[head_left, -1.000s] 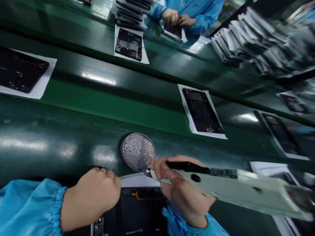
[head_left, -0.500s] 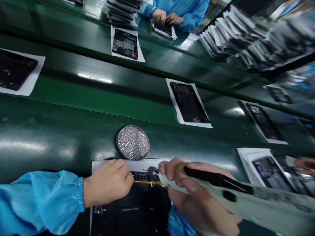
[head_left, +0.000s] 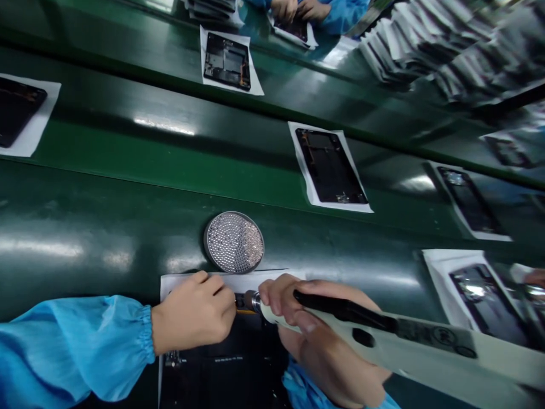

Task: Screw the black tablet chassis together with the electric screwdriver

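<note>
A black device panel [head_left: 225,363] lies on white paper at the bottom centre, an orange strip near its top edge. My left hand [head_left: 196,312] rests at the panel's top left with fingers curled; what they hold, if anything, is hidden. Wrapped round a pale green electric screwdriver [head_left: 383,335] with a black lever is my right hand [head_left: 315,324]. The driver's metal nose points at the panel's top edge, close to my left fingers; its tip is hidden. Just beyond the paper sits a round perforated dish [head_left: 234,242] with small screws gathered on its right side.
Other panels on white paper lie along the green surface, one beyond the dish [head_left: 332,167], others at the far left [head_left: 17,113] and right [head_left: 485,301]. Stacks of papered panels [head_left: 447,51] stand at the back right. Another person's hands [head_left: 298,10] work at the top.
My right hand and the screwdriver have shifted left along the panel's top edge, nearer my left hand. The far panels and the dish sit slightly differently in view.
</note>
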`<state>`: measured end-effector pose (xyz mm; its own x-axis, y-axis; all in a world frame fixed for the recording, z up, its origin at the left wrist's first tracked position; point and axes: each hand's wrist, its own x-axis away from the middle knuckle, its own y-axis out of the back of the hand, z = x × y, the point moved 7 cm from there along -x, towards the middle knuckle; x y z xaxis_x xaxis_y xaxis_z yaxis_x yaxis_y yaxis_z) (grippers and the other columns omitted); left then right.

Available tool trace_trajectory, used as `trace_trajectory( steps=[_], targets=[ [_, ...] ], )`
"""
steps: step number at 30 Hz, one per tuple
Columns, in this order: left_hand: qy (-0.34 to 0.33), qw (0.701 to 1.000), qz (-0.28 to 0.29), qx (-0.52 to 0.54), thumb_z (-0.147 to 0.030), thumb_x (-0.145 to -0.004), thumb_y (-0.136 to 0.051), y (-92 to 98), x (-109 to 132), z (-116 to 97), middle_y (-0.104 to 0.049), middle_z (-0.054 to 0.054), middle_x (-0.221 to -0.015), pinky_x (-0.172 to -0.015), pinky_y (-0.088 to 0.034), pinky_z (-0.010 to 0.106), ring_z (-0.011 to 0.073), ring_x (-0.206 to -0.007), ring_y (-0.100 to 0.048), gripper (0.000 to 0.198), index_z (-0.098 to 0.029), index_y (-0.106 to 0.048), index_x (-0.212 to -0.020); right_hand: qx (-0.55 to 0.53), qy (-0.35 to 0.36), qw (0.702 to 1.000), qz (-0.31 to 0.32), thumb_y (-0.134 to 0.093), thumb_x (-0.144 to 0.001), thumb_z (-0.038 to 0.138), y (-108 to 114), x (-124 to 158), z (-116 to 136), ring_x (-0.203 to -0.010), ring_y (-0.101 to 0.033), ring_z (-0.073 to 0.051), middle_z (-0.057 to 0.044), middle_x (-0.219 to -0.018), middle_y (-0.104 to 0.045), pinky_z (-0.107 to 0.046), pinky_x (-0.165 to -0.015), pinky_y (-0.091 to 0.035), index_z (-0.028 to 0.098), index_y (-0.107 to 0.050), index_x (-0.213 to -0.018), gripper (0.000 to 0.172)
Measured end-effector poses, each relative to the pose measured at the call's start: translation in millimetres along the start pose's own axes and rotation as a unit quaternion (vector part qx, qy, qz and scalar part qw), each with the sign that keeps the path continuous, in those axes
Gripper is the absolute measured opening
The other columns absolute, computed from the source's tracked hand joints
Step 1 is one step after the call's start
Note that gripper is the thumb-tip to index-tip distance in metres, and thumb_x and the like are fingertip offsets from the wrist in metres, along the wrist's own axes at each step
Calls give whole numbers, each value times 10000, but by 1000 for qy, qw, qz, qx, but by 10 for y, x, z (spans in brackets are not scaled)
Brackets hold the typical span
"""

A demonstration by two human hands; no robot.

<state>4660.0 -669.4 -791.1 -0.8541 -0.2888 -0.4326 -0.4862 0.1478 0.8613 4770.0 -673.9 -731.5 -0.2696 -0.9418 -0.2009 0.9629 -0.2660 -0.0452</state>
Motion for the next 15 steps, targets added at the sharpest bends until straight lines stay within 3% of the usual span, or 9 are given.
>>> trace_trajectory(
  steps=[6, 10, 15],
  targets=[
    [-13, 1000, 3, -23, -131, -911, -558, 54, 48, -74, -636, 106, -823, -581, -393, 349, 235, -733, -567, 194, -95, -705, -792, -9, -21, 998, 65, -654, -878, 144, -16, 28, -61, -647, -538, -167, 18, -639, -543, -360, -652, -504, 321, -693, -1103, 289],
    [5, 999, 14, -33, -176, -916, -586, 33, 90, -111, -686, 165, -1042, -683, -450, 378, 292, -894, -601, 204, -106, -760, -835, 1, -26, 997, 77, -623, -884, 110, -25, 50, -77, -681, -557, -180, 11, -660, -550, -376, -677, -508, 313, -678, -1131, 325],
    [14, 999, 16, -26, -205, -920, -600, -5, 115, -131, -688, 162, -1074, -723, -456, 380, 297, -938, -605, 206, -125, -775, -847, 17, -33, 996, 83, -588, -889, 99, -34, 73, -109, -684, -553, -188, 5, -671, -545, -390, -668, -513, 319, -668, -1145, 347]
  ],
)
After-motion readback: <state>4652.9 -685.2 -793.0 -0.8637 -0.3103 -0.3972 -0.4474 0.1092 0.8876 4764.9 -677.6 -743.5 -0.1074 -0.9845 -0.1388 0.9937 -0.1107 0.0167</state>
